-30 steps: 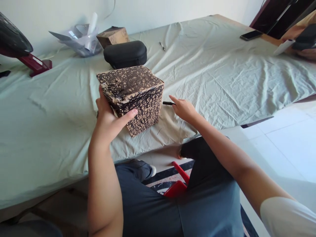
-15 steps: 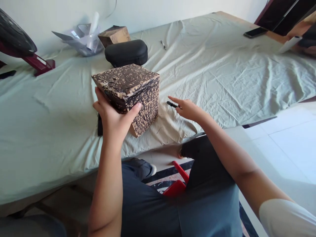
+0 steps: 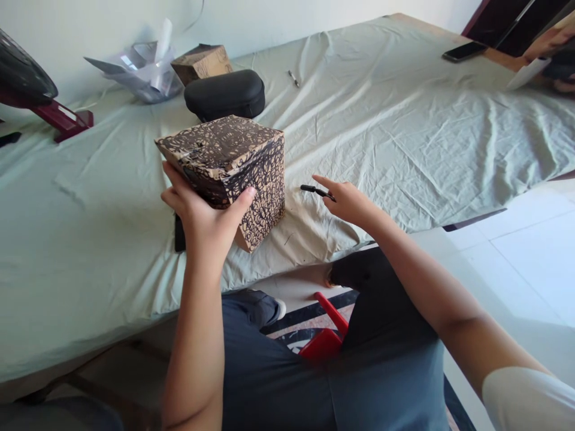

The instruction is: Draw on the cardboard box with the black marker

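A cardboard box [image 3: 258,191] covered in black scribbled loops stands tilted on the cloth-covered table. My left hand [image 3: 202,212] grips its near left corner, thumb on the front face and fingers along the left side. To the right of the box, my right hand [image 3: 348,200] holds a black pen [image 3: 309,188] low over the cloth, index finger stretched out above it. The pen points left toward the box without touching it. The far end of the pen is hidden by my fingers.
Behind the box lie a black zip case [image 3: 224,96], another cardboard box [image 3: 202,63] and a clear plastic basket [image 3: 153,81]. A small pen [image 3: 293,78] and a phone [image 3: 464,52] rest farther back. A dark red stand [image 3: 67,118] is at left. Another person's hand [image 3: 550,42] shows at far right.
My right hand has shifted slightly away from the box, and more of the pen shows. My left hand keeps its grip on the box. The whole view has moved a little.
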The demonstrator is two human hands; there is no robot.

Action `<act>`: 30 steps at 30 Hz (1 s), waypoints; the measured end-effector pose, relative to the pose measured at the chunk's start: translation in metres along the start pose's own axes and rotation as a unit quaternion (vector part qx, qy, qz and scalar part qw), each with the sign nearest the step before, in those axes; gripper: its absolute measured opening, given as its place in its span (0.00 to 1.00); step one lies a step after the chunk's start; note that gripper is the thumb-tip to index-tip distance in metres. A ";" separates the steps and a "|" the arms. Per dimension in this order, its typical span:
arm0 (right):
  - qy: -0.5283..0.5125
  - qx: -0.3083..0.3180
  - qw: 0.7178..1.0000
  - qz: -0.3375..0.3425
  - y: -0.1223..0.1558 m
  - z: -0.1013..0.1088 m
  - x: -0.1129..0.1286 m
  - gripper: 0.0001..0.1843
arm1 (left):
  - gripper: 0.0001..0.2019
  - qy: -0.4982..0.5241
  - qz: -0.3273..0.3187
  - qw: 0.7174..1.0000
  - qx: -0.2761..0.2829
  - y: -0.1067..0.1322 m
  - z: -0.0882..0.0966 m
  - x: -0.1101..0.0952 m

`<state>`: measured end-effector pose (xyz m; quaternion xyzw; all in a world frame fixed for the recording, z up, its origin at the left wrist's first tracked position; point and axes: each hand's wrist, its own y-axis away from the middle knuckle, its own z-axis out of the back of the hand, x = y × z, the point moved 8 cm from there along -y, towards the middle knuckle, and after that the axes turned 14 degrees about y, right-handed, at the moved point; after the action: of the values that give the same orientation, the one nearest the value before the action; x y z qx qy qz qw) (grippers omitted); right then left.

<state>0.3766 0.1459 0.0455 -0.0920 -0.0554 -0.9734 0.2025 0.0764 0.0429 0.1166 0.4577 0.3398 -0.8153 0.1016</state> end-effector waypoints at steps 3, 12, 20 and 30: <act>-0.015 0.003 1.000 0.011 0.003 0.001 -0.004 0.43 | 0.70 0.005 -0.002 1.000 0.002 -0.001 -0.001 0.000; -0.093 -0.015 0.995 -0.024 0.013 0.020 -0.005 0.33 | 0.70 -0.006 -0.002 1.000 0.019 0.001 -0.003 -0.005; -0.425 -0.031 0.904 0.041 -0.006 0.021 0.021 0.24 | 0.73 -0.070 -0.046 0.994 0.068 0.002 -0.005 -0.012; -0.385 -0.348 0.818 0.251 0.027 0.059 0.068 0.12 | 0.74 -0.119 -0.015 0.993 -0.023 0.022 0.004 -0.062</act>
<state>0.3350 0.1038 0.1183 -0.5339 0.2382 -0.7289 0.3561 0.1189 0.0153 0.1582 0.3499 0.3509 -0.8573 0.1396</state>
